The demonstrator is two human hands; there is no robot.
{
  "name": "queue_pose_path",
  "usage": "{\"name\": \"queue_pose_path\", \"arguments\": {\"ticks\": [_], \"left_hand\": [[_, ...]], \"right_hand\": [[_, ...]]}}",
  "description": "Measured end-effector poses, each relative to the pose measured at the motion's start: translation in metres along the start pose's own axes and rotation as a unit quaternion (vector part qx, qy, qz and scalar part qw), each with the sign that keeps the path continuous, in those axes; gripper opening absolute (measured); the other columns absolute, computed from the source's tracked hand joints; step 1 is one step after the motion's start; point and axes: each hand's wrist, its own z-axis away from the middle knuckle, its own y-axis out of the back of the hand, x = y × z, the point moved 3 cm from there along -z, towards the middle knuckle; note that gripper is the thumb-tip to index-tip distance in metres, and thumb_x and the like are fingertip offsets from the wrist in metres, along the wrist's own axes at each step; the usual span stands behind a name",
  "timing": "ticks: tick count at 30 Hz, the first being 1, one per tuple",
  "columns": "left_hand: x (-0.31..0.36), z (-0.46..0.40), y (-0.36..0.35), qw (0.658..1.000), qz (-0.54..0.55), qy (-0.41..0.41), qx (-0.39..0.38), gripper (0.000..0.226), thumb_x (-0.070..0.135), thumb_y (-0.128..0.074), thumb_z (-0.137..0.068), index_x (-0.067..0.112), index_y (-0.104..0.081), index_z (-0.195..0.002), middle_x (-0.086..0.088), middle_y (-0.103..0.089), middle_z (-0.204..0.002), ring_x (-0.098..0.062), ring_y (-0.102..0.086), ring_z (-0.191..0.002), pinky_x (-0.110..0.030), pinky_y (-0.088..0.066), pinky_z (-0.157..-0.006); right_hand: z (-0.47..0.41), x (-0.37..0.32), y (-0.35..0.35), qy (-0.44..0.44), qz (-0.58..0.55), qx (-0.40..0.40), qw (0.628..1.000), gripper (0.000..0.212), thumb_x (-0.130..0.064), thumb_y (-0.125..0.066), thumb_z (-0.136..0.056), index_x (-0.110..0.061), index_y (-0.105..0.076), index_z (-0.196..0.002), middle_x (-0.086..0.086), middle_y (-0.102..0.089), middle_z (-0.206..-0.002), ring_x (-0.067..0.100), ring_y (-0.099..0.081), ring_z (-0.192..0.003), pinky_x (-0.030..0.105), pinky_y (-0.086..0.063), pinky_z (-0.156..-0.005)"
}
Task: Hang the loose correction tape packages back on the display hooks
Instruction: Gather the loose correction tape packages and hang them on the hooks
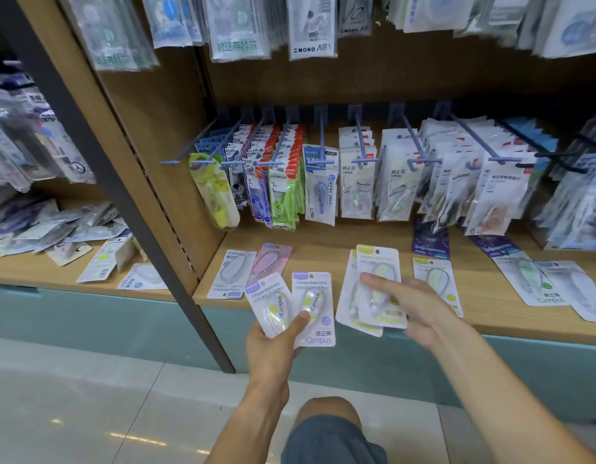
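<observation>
My left hand (273, 343) holds two white Campus correction tape packages (315, 309) fanned out, thumb pressed on their fronts. My right hand (413, 306) grips two more Campus packages (378, 289) with yellow-green print, just above the shelf's front edge. Other loose packages lie flat on the wooden shelf (323, 249): a white one (231, 272), a pink one (271, 261), one with a yellow tab (435, 279) and several at the right (537, 283). Blue display hooks (323, 135) stick out above, most loaded with hanging packages.
A dark upright post (129, 202) divides this bay from the left bay, where a pile of loose packages (55, 229) lies. More packages hang from an upper row (310, 25). My knee (326, 426) is bent over the tiled floor below.
</observation>
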Motion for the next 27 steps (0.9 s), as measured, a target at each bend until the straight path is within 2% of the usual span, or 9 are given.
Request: {"name": "queue_pose_path", "arguments": {"ticks": [2, 6, 8, 10, 13, 18, 21, 24, 27], "left_hand": [[-0.003, 0.008, -0.015, 0.999, -0.014, 0.003, -0.043, 0.036, 0.013, -0.086, -0.084, 0.014, -0.071, -0.117, -0.003, -0.082, -0.108, -0.02, -0.079, -0.096, -0.033, -0.059, -0.076], [-0.007, 0.019, -0.04, 0.994, -0.031, 0.004, -0.103, 0.045, 0.01, -0.084, -0.086, 0.021, -0.063, -0.125, 0.0, -0.08, -0.113, -0.019, -0.079, -0.099, -0.029, -0.062, -0.07], [-0.01, 0.02, -0.047, 0.991, -0.047, 0.012, -0.127, 0.054, 0.009, -0.084, -0.087, 0.024, -0.058, -0.131, 0.001, -0.078, -0.118, -0.021, -0.078, -0.103, -0.04, -0.064, -0.081], [-0.011, 0.02, -0.055, 0.987, -0.052, 0.025, -0.153, 0.052, 0.005, -0.078, -0.09, 0.023, -0.058, -0.134, 0.0, -0.078, -0.119, -0.023, -0.077, -0.105, -0.047, -0.063, -0.09], [-0.007, 0.02, -0.064, 0.983, -0.042, 0.048, -0.174, 0.046, 0.003, -0.067, -0.095, 0.025, -0.062, -0.134, 0.0, -0.078, -0.121, -0.026, -0.076, -0.109, -0.049, -0.063, -0.092], [-0.006, 0.024, -0.077, 0.972, 0.008, 0.105, -0.209, 0.041, 0.017, -0.062, -0.1, 0.027, -0.06, -0.139, -0.006, -0.075, -0.127, -0.033, -0.072, -0.118, -0.051, -0.058, -0.101], [-0.009, 0.029, -0.085, 0.96, 0.063, 0.148, -0.229, 0.048, 0.018, -0.064, -0.098, 0.023, -0.057, -0.145, -0.008, -0.072, -0.135, -0.033, -0.069, -0.123, -0.048, -0.058, -0.1], [-0.01, 0.036, -0.093, 0.946, 0.111, 0.177, -0.248, 0.05, 0.016, -0.064, -0.098, 0.018, -0.056, -0.147, -0.01, -0.07, -0.137, -0.032, -0.069, -0.124, -0.044, -0.063, -0.091], [-0.011, 0.041, -0.102, 0.943, 0.093, 0.175, -0.267, 0.049, 0.019, -0.064, -0.099, 0.019, -0.057, -0.147, -0.009, -0.071, -0.136, -0.032, -0.07, -0.123, -0.041, -0.064, -0.085]], "right_hand": [[0.01, 0.013, 0.003, -0.019, -0.055, -0.038, 0.998, 0.055, -0.015, -0.087, -0.073, -0.003, -0.069, -0.123, 0.017, -0.077, -0.111, 0.034, -0.075, -0.103, 0.047, -0.058, -0.091], [0.015, 0.028, 0.014, -0.012, -0.126, -0.06, 0.99, 0.055, -0.013, -0.083, -0.079, -0.008, -0.067, -0.132, 0.019, -0.072, -0.123, 0.038, -0.07, -0.114, 0.057, -0.051, -0.104], [0.018, 0.027, 0.022, -0.006, -0.14, -0.066, 0.988, 0.054, -0.014, -0.081, -0.08, -0.008, -0.067, -0.132, 0.02, -0.072, -0.125, 0.038, -0.07, -0.115, 0.056, -0.052, -0.103], [0.02, 0.025, 0.032, 0.007, -0.143, -0.066, 0.988, 0.052, -0.014, -0.078, -0.082, -0.008, -0.067, -0.132, 0.019, -0.071, -0.125, 0.038, -0.069, -0.115, 0.055, -0.053, -0.101], [0.023, 0.019, 0.046, 0.03, -0.156, -0.054, 0.986, 0.051, -0.012, -0.077, -0.082, -0.008, -0.067, -0.131, 0.019, -0.071, -0.126, 0.038, -0.069, -0.116, 0.058, -0.051, -0.104], [0.03, 0.013, 0.062, 0.055, -0.173, -0.044, 0.982, 0.048, -0.013, -0.074, -0.08, -0.007, -0.068, -0.128, 0.018, -0.073, -0.122, 0.037, -0.071, -0.112, 0.055, -0.054, -0.098], [0.032, 0.011, 0.069, 0.073, -0.173, -0.049, 0.981, 0.052, -0.016, -0.073, -0.083, -0.007, -0.065, -0.133, 0.019, -0.071, -0.125, 0.039, -0.069, -0.115, 0.057, -0.052, -0.101], [0.033, 0.009, 0.078, 0.085, -0.192, -0.059, 0.976, 0.053, -0.019, -0.069, -0.087, -0.007, -0.061, -0.138, 0.02, -0.068, -0.132, 0.04, -0.065, -0.122, 0.061, -0.046, -0.108], [0.034, 0.008, 0.086, 0.091, -0.186, -0.068, 0.976, 0.052, -0.018, -0.066, -0.089, -0.005, -0.061, -0.138, 0.021, -0.067, -0.133, 0.041, -0.063, -0.124, 0.061, -0.046, -0.108]]}}
